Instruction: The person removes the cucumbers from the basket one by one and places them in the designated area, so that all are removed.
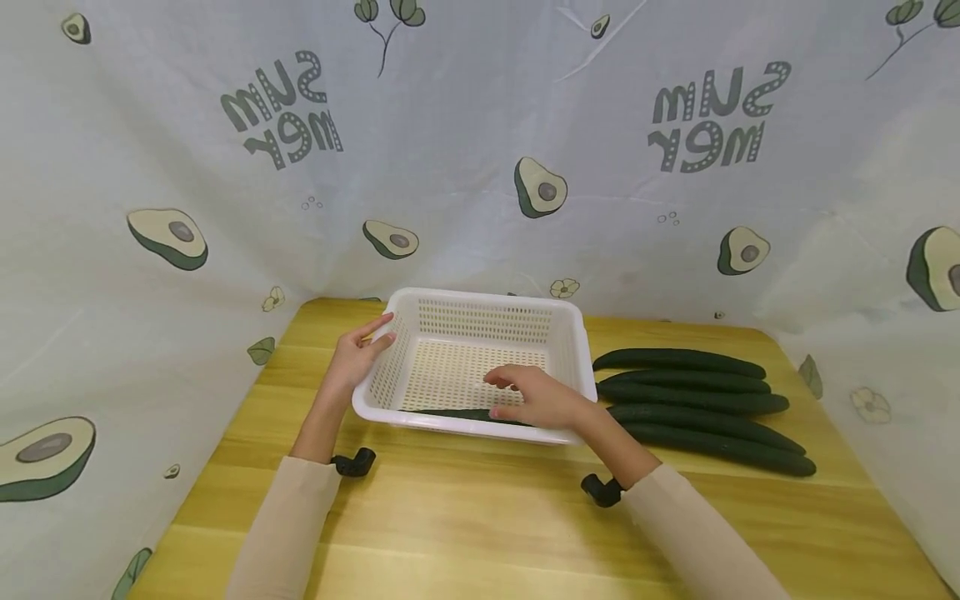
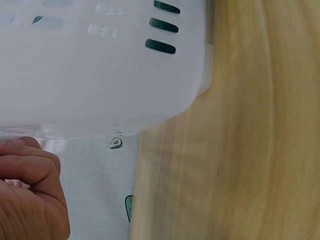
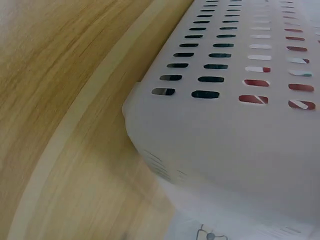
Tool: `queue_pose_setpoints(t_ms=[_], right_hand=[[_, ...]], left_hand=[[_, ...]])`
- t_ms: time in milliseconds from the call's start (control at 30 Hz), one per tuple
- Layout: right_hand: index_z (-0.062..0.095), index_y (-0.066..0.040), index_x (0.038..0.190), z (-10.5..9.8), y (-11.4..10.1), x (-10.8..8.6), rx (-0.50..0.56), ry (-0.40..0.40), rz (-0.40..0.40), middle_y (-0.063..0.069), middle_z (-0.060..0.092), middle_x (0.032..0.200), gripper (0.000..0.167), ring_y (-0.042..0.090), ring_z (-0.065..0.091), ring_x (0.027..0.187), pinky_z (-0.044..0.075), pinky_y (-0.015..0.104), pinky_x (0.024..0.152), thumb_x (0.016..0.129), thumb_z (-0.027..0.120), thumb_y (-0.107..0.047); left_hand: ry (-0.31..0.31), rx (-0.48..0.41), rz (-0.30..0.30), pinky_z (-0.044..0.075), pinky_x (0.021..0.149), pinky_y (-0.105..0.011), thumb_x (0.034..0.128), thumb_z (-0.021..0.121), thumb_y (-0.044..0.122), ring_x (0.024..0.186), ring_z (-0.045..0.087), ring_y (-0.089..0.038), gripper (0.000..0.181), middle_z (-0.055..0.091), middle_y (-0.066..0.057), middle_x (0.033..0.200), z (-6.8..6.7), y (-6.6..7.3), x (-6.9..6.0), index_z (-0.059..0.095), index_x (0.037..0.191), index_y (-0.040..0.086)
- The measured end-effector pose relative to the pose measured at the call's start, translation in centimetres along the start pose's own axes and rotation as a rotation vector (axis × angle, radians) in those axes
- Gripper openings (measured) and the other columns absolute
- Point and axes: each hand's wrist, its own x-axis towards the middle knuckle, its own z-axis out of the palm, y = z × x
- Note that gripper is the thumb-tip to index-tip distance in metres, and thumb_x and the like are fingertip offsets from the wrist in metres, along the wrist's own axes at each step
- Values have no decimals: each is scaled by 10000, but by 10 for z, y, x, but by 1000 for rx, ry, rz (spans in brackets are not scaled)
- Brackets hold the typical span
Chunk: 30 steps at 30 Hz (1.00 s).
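A white plastic basket point(image 1: 480, 427) with slotted walls stands on the wooden table. Along the inside of its near wall lies a dark green cucumber point(image 1: 450, 413), partly hidden by the rim. My left hand point(image 1: 352, 360) grips the basket's left rim, its thumb over the inside; the left wrist view catches curled fingers point(image 2: 32, 167) at the wall. Over the near right part of the basket hangs my right hand point(image 1: 543, 400), its fingers loosely bent with nothing between them. The right wrist view has only the basket's outer wall point(image 3: 215, 145), not the hand.
Several long cucumbers point(image 1: 697, 397) lie side by side to the right of the basket, their left ends close to its wall. A white avocado-print sheet point(image 1: 465, 150) hangs behind the table point(image 1: 450, 517) and at both sides.
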Motion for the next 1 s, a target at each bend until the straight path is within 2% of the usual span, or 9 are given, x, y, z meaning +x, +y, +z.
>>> queue_pose_setpoints(t_ms=[133, 333, 533, 633, 800, 1000], right_hand=[[558, 0, 1433, 4, -1, 4, -47, -83, 19, 155, 636, 1393, 537, 331, 624, 1248, 513, 482, 1045, 983, 717, -247], [618, 3, 1363, 7, 0, 8, -120, -203, 26, 136, 694, 1252, 407, 294, 665, 1132, 552, 408, 969, 988, 701, -132], [664, -1, 1326, 7, 0, 11, -202, -253, -35, 135, 696, 1271, 354, 292, 654, 1161, 537, 419, 999, 1014, 667, -168], [646, 0, 1350, 5, -1, 9, -211, -227, -71, 145, 665, 1313, 386, 313, 627, 1212, 516, 452, 1032, 1036, 636, -225], [578, -28, 1432, 3, -2, 5, -152, -132, -69, 138, 622, 1417, 460, 325, 593, 1300, 486, 500, 1074, 1058, 593, -297], [617, -144, 1422, -3, -6, -1, -131, 75, -41, 51, 672, 1377, 476, 259, 644, 1238, 539, 473, 995, 1029, 627, -412]], left_hand=[[7, 12, 0, 596, 744, -274, 1019, 657, 379, 968, 718, -224, 497, 669, -197, 1348, 1, -1, -2, 544, 1502, 352], [8, -1, -2, 610, 756, -289, 1025, 649, 366, 1055, 725, -301, 492, 655, -184, 1385, 0, -1, -1, 540, 1505, 352], [7, -15, -14, 606, 755, -269, 1025, 652, 355, 1078, 720, -314, 487, 652, -186, 1390, -1, -2, 0, 546, 1501, 353], [4, -17, -17, 608, 759, -273, 1025, 652, 358, 1069, 726, -298, 493, 653, -185, 1389, -1, -2, -1, 540, 1505, 353], [16, -9, -2, 607, 750, -275, 1023, 657, 347, 1036, 733, -266, 487, 668, -178, 1372, 0, -1, -1, 552, 1499, 340], [5, -9, 7, 604, 747, -276, 1021, 659, 350, 1106, 709, -331, 489, 674, -183, 1358, 0, 0, -1, 554, 1499, 336]])
